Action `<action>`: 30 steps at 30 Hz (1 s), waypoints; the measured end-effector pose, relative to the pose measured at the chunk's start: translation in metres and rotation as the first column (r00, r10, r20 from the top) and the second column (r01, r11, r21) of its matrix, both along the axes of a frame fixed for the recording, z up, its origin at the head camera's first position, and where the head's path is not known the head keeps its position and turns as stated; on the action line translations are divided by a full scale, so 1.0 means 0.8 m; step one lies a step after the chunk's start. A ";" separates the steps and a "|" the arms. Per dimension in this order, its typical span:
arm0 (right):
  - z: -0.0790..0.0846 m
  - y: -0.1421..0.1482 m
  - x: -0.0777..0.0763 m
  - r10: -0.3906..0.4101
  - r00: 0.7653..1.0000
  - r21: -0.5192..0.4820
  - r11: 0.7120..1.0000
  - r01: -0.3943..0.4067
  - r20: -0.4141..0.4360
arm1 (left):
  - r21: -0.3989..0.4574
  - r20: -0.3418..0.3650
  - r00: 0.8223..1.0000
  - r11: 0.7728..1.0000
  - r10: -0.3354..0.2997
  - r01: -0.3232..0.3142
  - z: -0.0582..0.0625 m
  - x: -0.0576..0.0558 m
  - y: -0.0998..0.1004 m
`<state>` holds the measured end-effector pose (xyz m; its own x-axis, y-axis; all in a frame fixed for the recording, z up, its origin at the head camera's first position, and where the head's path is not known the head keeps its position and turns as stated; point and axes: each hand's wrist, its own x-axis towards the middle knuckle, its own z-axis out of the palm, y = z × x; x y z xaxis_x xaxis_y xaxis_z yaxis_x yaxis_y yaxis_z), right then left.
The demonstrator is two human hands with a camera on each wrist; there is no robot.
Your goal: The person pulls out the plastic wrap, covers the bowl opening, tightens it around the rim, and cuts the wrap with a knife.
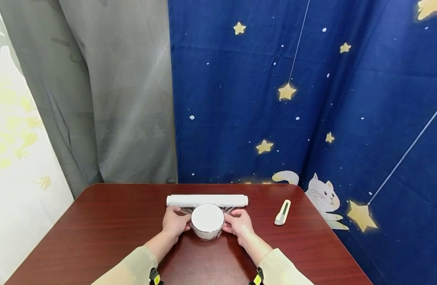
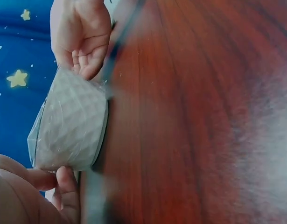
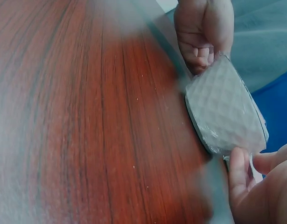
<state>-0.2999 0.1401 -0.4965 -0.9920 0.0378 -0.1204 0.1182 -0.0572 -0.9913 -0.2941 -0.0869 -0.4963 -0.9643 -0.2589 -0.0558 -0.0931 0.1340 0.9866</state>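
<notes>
A white bowl with a diamond-patterned wall stands upright on the table. Clear plastic wrap covers its top and clings, creased, to its sides. At the bowl's left side my left hand pinches the wrap between thumb and fingers. My right hand does likewise on the right, its thumb and forefinger against the bowl's wall. Just behind the bowl lies a white roll of plastic wrap, and thin film shows between the two. Some fingertips are hidden behind the bowl.
A cream utility knife lies on the right of the dark red wooden table. Grey curtains and a blue star-patterned curtain hang behind the table's far edge.
</notes>
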 end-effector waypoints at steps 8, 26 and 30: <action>0.006 0.008 0.008 0.135 0.987 0.146 0.982 -0.122 -0.082 | -0.172 -0.063 0.993 0.981 -0.102 0.090 0.001 0.012 -0.006; -0.002 0.010 0.007 0.119 0.964 0.507 0.862 0.020 -0.239 | -0.328 -0.154 0.983 0.943 -0.101 0.045 -0.005 0.017 -0.004; -0.001 0.011 0.008 0.131 0.959 0.552 0.833 0.032 -0.252 | -0.313 -0.143 0.987 0.949 -0.077 0.028 -0.004 0.021 -0.001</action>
<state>-0.2936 0.1490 -0.4974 -0.9839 -0.0337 0.1755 -0.1686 0.5007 -0.8490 -0.2770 -0.0876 -0.4995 -0.9677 -0.1888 0.1668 0.0700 0.4346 0.8979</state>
